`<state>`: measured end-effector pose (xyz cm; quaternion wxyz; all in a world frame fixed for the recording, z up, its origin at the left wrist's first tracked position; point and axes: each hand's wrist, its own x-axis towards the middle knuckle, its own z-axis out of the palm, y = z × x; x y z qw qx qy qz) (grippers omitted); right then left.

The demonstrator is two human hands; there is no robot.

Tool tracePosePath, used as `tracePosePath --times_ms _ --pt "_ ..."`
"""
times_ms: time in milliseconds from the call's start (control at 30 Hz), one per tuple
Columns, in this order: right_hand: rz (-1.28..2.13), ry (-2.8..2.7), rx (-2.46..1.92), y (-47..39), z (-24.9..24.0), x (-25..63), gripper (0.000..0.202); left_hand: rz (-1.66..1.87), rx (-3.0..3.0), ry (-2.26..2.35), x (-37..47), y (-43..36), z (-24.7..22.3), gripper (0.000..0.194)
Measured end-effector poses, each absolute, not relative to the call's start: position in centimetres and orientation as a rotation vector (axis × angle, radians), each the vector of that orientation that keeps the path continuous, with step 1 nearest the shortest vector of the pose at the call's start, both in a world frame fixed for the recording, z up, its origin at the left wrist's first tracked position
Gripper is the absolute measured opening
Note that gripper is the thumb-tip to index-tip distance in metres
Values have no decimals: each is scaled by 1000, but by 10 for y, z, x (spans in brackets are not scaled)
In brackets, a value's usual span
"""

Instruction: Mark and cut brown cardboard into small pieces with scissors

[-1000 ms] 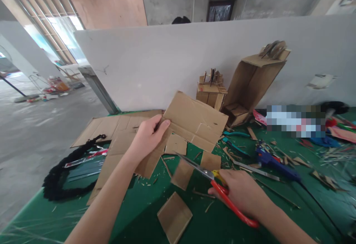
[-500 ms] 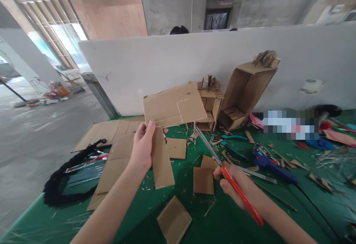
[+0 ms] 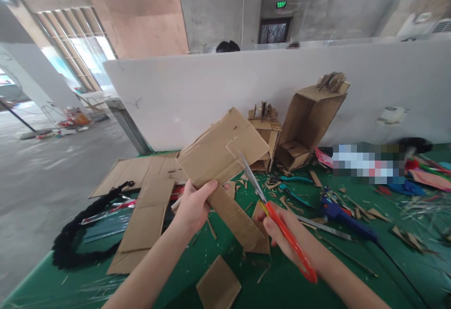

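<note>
My left hand [image 3: 195, 203] grips an L-shaped piece of cardboard [image 3: 207, 158] near its inner corner, thumb on top. A pale outline marks a rectangle at the piece's right end, and a narrow strip hangs down to the lower right. My right hand [image 3: 282, 227] is closed round red-handled scissors [image 3: 294, 241]. Their blades point up and left, with the tips at the cardboard's lower edge beside the outline. Whether the blades are apart is hard to see. Below lies a loose cardboard square [image 3: 218, 283].
Behind stand a small cardboard box frame [image 3: 269, 135] and a taller cardboard box [image 3: 310, 121], against a white partition [image 3: 197, 88]. Teal pliers [image 3: 296, 196], a blue glue gun [image 3: 347, 217] and scraps lie right. To the left are a cardboard sheet [image 3: 144, 229] and black braided cord [image 3: 66, 234].
The cardboard has turned, its strip swinging to the right and its right end tilting. The scissors have moved left and up, bringing their tips to the outlined part.
</note>
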<state>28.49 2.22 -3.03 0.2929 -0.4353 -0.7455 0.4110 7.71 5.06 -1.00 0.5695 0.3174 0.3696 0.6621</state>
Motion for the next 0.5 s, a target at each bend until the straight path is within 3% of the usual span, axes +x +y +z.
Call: tracePosePath --times_ms 167,500 --pt "1022 -2037 -1198 21 -32 290 36 1513 753 896 80 51 -12 28" --pt "971 -2098 -1070 21 -36 299 35 1472 712 962 82 48 -4 30"
